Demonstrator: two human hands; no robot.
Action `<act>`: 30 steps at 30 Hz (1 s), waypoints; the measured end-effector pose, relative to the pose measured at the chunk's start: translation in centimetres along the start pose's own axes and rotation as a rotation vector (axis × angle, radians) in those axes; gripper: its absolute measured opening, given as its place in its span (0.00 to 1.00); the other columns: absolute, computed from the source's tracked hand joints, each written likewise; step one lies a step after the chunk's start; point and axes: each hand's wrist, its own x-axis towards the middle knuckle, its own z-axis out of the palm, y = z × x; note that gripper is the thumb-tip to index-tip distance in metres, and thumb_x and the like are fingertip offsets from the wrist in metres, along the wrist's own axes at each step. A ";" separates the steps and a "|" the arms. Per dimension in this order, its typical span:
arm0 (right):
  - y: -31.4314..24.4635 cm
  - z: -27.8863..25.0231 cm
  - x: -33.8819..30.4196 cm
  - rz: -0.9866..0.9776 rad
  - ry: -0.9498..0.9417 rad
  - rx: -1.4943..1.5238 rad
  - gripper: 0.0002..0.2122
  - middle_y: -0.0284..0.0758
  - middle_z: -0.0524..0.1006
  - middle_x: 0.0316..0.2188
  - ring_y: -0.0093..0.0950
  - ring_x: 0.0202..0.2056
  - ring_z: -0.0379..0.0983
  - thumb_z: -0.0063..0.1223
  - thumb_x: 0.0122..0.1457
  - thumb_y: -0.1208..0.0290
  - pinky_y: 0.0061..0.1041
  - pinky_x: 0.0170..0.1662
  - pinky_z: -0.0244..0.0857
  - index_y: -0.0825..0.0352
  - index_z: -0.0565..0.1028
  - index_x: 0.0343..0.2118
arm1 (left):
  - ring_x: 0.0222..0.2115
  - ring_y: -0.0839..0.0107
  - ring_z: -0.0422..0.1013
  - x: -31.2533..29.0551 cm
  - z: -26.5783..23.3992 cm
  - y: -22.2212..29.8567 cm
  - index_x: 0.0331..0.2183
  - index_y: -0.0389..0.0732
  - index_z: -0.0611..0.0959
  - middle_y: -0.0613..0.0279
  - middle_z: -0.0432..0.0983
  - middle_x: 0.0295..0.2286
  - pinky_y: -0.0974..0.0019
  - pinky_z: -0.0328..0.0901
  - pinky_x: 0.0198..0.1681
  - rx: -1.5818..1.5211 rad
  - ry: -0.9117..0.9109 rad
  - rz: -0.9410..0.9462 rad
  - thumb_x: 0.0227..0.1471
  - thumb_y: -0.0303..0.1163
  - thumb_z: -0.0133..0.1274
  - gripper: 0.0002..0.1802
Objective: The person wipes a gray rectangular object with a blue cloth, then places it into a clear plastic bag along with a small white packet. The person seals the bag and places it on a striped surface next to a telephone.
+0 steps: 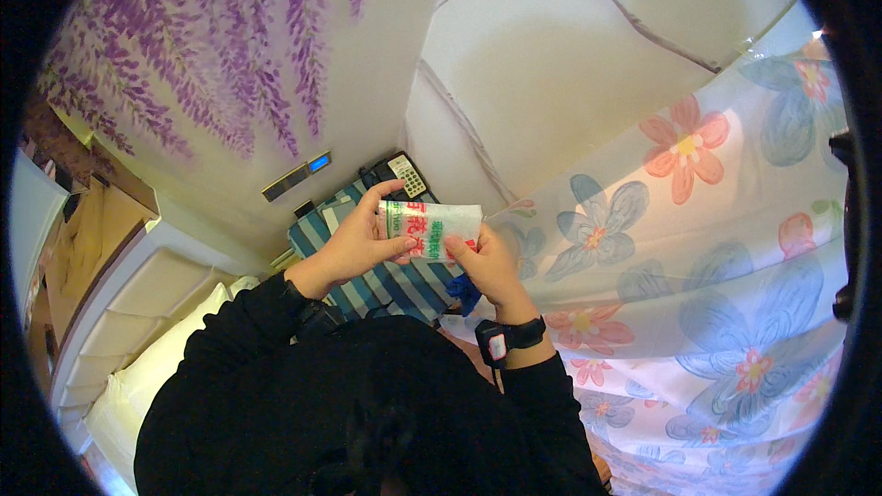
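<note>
Between my two hands is a small white plastic packet (429, 231) with red and green print, lying roughly level with its printed face up. My left hand (369, 237) grips its left end, thumb on the front and index finger stretched out past the upper edge. The right end is pinched by my right hand (487, 262), with the thumb pressed on the printed face. What the packet contains does not show. Beneath it is a bedside table covered with a blue and teal striped cloth (390, 292).
A telephone (405, 176) with a pale keypad stands at the table's back corner. On the right hangs a floral curtain (680, 248). A padded headboard (138, 298) and a white pillow (156, 358) are at left. A lit blue panel (319, 163) is on the wall; something dark blue (465, 294) lies near my right wrist.
</note>
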 end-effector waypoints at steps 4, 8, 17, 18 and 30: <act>-0.3 -0.2 -0.5 0.068 -0.003 0.123 0.11 0.29 0.78 0.31 0.16 0.26 0.71 0.58 0.64 0.67 0.17 0.30 0.66 0.69 0.76 0.43 | 0.36 0.70 0.78 -0.3 0.1 0.3 0.66 0.45 0.52 0.52 0.77 0.43 0.66 0.77 0.37 -0.061 -0.018 -0.032 0.56 0.20 0.58 0.44; -0.4 0.1 -0.6 0.040 -0.015 0.113 0.09 0.27 0.77 0.29 0.13 0.23 0.67 0.55 0.66 0.70 0.13 0.27 0.62 0.68 0.76 0.44 | 0.38 0.71 0.78 -0.4 0.2 0.5 0.65 0.45 0.55 0.56 0.77 0.44 0.68 0.77 0.36 -0.042 -0.015 -0.026 0.56 0.20 0.58 0.42; -0.1 0.2 -0.8 0.002 -0.022 0.131 0.08 0.26 0.76 0.27 0.12 0.22 0.66 0.56 0.66 0.69 0.13 0.26 0.61 0.68 0.76 0.42 | 0.39 0.71 0.77 -0.4 0.2 0.1 0.58 0.42 0.65 0.59 0.76 0.44 0.69 0.78 0.34 -0.050 0.002 -0.058 0.55 0.18 0.58 0.32; -0.1 0.3 -0.8 -0.004 -0.023 0.149 0.08 0.26 0.76 0.26 0.12 0.22 0.66 0.56 0.66 0.69 0.13 0.26 0.61 0.68 0.76 0.41 | 0.39 0.71 0.77 -0.4 0.2 0.1 0.58 0.42 0.65 0.59 0.76 0.44 0.70 0.78 0.34 -0.040 0.007 -0.056 0.55 0.19 0.58 0.31; -0.2 0.5 -1.0 -0.023 -0.043 0.197 0.08 0.26 0.75 0.26 0.13 0.22 0.66 0.55 0.66 0.69 0.13 0.25 0.60 0.68 0.76 0.42 | 0.36 0.72 0.79 -0.3 -0.4 -0.9 0.56 0.41 0.67 0.58 0.78 0.43 0.73 0.78 0.31 -0.305 -0.043 -0.159 0.56 0.19 0.58 0.28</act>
